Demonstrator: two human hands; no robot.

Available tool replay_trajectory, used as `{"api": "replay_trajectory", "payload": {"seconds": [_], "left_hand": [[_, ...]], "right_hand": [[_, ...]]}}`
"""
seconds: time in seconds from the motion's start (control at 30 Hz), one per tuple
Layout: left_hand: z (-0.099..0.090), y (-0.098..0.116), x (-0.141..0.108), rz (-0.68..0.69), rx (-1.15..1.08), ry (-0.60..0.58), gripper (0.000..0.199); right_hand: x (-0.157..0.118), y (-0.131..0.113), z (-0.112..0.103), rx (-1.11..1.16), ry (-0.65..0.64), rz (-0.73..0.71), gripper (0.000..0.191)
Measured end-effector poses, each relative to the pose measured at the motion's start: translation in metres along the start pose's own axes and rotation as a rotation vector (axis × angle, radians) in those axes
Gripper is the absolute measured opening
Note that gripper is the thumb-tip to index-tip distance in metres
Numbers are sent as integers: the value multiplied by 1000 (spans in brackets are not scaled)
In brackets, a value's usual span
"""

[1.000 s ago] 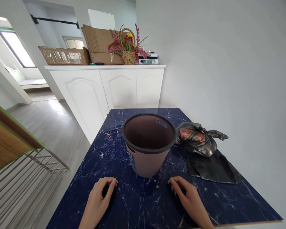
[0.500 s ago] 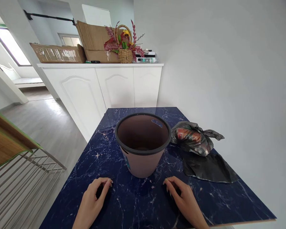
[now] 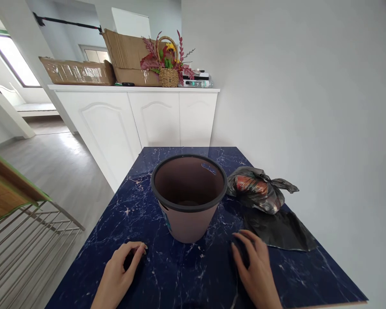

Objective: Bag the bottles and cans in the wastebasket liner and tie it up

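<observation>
A pinkish-brown trash can (image 3: 188,223) with a dark rim stands upright on the dark blue marbled table, its mouth facing up. To its near left, my left hand (image 3: 124,264) rests on the tabletop, thumb and index fingertips together with nothing between them. My right hand (image 3: 252,259) is near the can's right front, thumb and fingers apart, holding nothing. Right of the can lies a knotted, see-through black plastic bag (image 3: 260,191) with orange-red contents. A flat black plastic bag (image 3: 281,231) is spread in front of it, close to my right hand.
The marbled table (image 3: 167,274) meets a grey wall on the right. At its far end stands a white cabinet (image 3: 161,116) bearing cardboard boxes (image 3: 80,73), a flower basket (image 3: 169,78) and a clear bottle. A metal rack (image 3: 41,240) is at the left.
My right hand has moved slightly right, and its thumb and fingers have spread apart. My left hand keeps its pinch. The whole view has shifted slightly.
</observation>
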State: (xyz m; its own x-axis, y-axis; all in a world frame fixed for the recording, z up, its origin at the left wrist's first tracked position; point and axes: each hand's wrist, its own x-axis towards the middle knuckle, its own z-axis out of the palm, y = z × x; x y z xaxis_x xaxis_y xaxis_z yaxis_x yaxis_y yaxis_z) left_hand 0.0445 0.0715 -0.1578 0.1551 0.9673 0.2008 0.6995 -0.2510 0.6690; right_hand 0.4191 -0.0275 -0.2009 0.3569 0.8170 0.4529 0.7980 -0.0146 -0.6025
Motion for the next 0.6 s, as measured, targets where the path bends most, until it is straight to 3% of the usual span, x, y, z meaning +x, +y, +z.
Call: {"api": "replay_trajectory", "payload": {"seconds": [0.07,0.17,0.33,0.43,0.6], "left_hand": [[0,0,-1,4,-6,7,48],[1,-2,-1,1,-8,-2,46],[0,-4,-3,0,-22,-18,45],[0,-2,-4,7,-24,-15,46],[-1,25,-9,40,-130,-44,45]], "right_hand": [[-2,21,-4,-194,100,-4,48],[-2,54,-14,-357,103,23,57],[8,85,-35,-330,75,7,57],[16,70,-51,-158,26,25,61],[21,-11,-84,382,-386,226,45]]}}
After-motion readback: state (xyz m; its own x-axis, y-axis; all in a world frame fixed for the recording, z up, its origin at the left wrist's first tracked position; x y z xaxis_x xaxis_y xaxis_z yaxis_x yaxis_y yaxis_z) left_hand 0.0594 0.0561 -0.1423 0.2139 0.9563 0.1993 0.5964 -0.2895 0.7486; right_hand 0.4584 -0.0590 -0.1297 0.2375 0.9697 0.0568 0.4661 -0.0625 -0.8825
